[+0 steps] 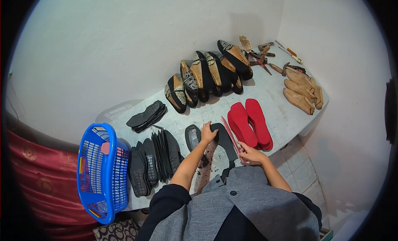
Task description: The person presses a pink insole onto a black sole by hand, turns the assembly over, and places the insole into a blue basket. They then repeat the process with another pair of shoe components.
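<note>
My left hand [207,132] presses down on the top end of a black sole [224,140] lying flat on the grey table [273,100]. My right hand [250,153] grips a thin pink-handled tool [230,136] laid along the sole's right edge. Black scraps [209,164] lie on the table below the sole. Another sole with a shiny patch [192,136] lies just left of my left hand.
Red insoles [251,123] are stacked to the right. Black soles [153,160] lie in rows at the left, a second pile [147,116] behind. Shoes on wooden lasts [207,75] line the wall. Bare lasts [302,91] and tools [265,54] are far right. A blue basket [101,170] hangs off the left edge.
</note>
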The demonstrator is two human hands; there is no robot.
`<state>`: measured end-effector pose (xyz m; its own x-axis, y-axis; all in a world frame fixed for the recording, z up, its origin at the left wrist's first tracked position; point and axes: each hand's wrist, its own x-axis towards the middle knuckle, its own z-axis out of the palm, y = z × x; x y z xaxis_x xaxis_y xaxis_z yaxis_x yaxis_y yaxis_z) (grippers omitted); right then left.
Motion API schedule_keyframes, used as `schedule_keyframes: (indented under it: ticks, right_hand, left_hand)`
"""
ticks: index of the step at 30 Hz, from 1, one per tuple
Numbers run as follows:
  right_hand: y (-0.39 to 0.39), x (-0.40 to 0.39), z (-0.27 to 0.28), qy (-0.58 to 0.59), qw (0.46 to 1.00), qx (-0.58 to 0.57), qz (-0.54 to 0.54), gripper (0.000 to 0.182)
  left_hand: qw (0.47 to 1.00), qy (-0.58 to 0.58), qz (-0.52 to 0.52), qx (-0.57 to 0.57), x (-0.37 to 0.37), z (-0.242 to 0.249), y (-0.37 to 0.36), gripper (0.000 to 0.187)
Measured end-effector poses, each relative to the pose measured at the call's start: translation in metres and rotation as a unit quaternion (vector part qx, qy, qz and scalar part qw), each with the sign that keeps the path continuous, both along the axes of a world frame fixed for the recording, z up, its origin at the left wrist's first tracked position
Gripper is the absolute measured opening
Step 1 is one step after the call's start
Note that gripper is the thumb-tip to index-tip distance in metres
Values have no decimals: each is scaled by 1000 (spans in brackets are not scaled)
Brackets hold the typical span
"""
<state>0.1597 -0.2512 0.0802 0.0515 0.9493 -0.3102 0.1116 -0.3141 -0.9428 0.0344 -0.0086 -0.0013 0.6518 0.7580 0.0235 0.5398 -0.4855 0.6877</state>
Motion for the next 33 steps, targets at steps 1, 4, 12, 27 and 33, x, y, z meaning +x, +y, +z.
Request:
schedule_keyframes:
  ticks: [1,4,12,27,33]
  right_hand:
    - [0,1,-2,-2,1000,6,-1,66]
    - [1,2,-6,5,1000,10,1,65]
    - [4,-7,13,5,1000,-5,26,64]
    - [57,-38,-20,-320,916,118,209,66]
    - [50,-45,-27,-356,910,123,173,64]
  left_hand:
    - [1000,-19,3,-20,-1,0,1,65]
    - [993,-80,-1,-87,-5,0,0,43]
    - [911,-231,147,-308,-52,20,-11,32]
    - [741,-411,269,-458,-154,11,-55,33]
    - [729,-405,274,-479,-156,3,-50,34]
